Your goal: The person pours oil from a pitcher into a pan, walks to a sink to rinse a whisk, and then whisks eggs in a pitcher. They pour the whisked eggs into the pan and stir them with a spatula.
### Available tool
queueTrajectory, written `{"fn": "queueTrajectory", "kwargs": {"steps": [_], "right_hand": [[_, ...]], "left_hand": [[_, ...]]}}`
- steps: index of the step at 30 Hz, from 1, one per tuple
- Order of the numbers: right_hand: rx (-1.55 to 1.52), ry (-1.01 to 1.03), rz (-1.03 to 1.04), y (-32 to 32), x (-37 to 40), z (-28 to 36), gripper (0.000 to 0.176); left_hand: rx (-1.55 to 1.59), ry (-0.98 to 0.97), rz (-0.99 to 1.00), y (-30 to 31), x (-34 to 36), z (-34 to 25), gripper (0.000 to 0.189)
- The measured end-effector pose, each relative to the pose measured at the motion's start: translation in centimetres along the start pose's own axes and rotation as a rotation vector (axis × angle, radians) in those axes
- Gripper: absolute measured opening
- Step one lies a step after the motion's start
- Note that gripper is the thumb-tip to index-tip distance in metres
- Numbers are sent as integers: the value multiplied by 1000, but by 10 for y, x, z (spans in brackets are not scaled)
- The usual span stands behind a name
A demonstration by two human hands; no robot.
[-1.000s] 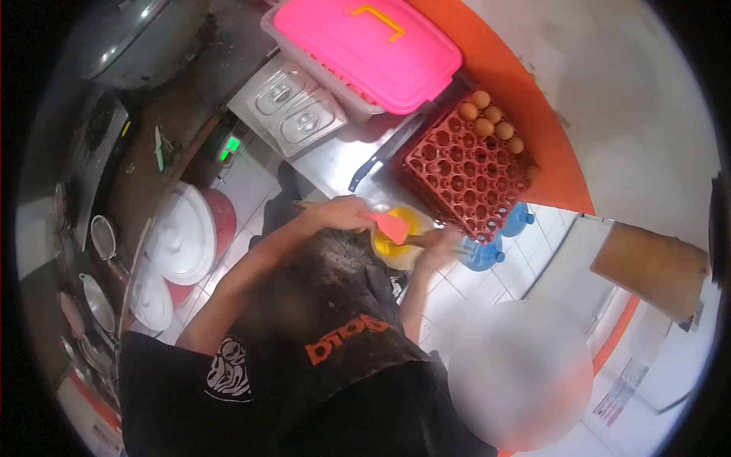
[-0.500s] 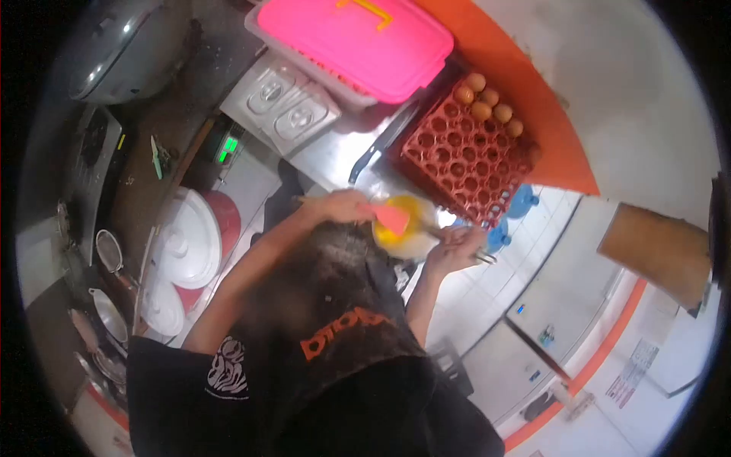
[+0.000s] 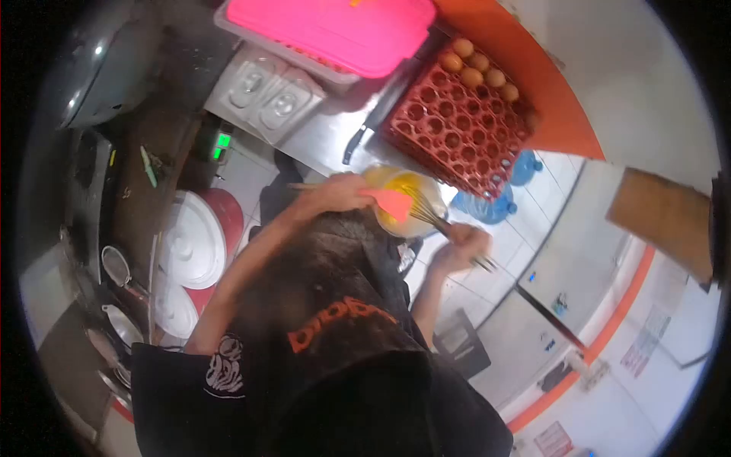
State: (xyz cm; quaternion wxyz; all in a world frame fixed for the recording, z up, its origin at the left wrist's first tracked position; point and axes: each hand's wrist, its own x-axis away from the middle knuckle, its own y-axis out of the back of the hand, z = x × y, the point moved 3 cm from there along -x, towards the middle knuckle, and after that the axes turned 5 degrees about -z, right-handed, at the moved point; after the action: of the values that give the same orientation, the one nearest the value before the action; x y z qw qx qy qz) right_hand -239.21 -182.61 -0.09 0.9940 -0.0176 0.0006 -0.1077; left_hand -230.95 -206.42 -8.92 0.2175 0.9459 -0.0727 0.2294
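Observation:
A pale bowl (image 3: pixel 432 185) with yellow beaten egg (image 3: pixel 400 185) in it is in front of my torso, by the metal counter's edge. My left hand (image 3: pixel 343 193) is closed around a spatula; its pink-orange blade (image 3: pixel 393 203) overlaps the bowl's opening, and the wooden handle sticks out behind my fist. From the other side, my right hand (image 3: pixel 466 247) grips a whisk (image 3: pixel 432 218) by its handle, wires slanting down into the yellow egg. Just beyond the bowl, a large black-handled knife (image 3: pixel 353 146) lies on the counter beside a red egg tray (image 3: pixel 461 126).
Several brown eggs (image 3: pixel 472 65) sit at the tray's far end. A pink-lidded tub (image 3: pixel 327 30) and lidded steel containers (image 3: pixel 266 99) stand behind. White-lidded buckets (image 3: pixel 190 240) are at left, below a worktop with a green-handled knife (image 3: pixel 148 166). Blue water bottles (image 3: pixel 495 206) stand on the floor.
The view has shifted, so the counter things appear higher and farther left. The whisk, blurred before, now shows its wires in the egg; the right hand has turned slightly. Both grips stay the same.

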Motion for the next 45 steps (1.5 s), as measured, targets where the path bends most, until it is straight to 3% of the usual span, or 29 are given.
{"fn": "queueTrajectory", "kwargs": {"steps": [2,3,4,6,7,8,9,10,13,15,17,20,22,25,26,28,29,30,32,34,37,38,40,42,45], "right_hand": [[247,-12,16,-6,15,-53,23],[155,-45,109,-32,21,-16,34],[-20,-78,111,-35,10,4,35],[-351,-123,37,-13,-9,17,34],[265,127,-140,-19,6,11,33],[261,101,-157,-27,26,-18,32],[238,-61,-6,-35,29,-34,31],[237,-223,143,-42,33,-49,30],[-476,-113,112,-24,-24,-32,31],[217,-179,-120,-31,0,-37,32],[441,200,97,-56,20,-56,22],[-85,-184,147,-77,1,6,13],[1,-39,127,-63,7,-38,11],[303,380,119,-73,16,-17,19],[78,99,121,-73,8,-19,21],[-287,-142,117,-70,-5,-5,23],[-271,-88,115,-60,-4,-19,24],[-60,81,140,-53,1,-52,24],[200,185,167,-65,7,-69,21],[352,142,184,-69,7,-78,17],[-199,-185,37,-56,-2,-42,8],[91,51,47,-47,9,-101,8],[121,33,112,-59,8,-92,7],[-241,-335,83,-74,-2,-26,8],[214,183,154,-45,13,-109,5]], "left_hand": [[-101,-65,-11,6,-4,-12,37],[-144,-72,-29,4,2,-10,37],[-145,-180,-155,-2,0,0,38],[-70,-33,-75,12,0,8,38],[-10,20,-21,5,-2,2,38],[64,67,-17,4,1,-1,31],[57,-59,-118,5,1,-3,31],[13,-72,-91,8,0,-5,30],[44,-76,-131,18,3,11,30],[135,-49,-87,2,4,11,31],[176,17,-17,11,9,10,34],[187,-60,-92,10,10,17,31],[206,-23,-89,8,10,17,27],[231,36,-57,5,8,18,27],[190,96,-52,6,7,25,31],[183,20,-130,11,8,27,32],[190,-14,-150,6,14,25,32],[140,56,-80,11,17,17,33],[195,47,-120,16,16,8,34],[249,84,-157,24,13,8,34],[337,180,-97,25,28,2,36],[369,167,-102,24,29,3,37],[335,227,-70,20,19,15,37],[319,153,-122,27,16,11,36],[323,127,-92,18,20,18,33]]}}
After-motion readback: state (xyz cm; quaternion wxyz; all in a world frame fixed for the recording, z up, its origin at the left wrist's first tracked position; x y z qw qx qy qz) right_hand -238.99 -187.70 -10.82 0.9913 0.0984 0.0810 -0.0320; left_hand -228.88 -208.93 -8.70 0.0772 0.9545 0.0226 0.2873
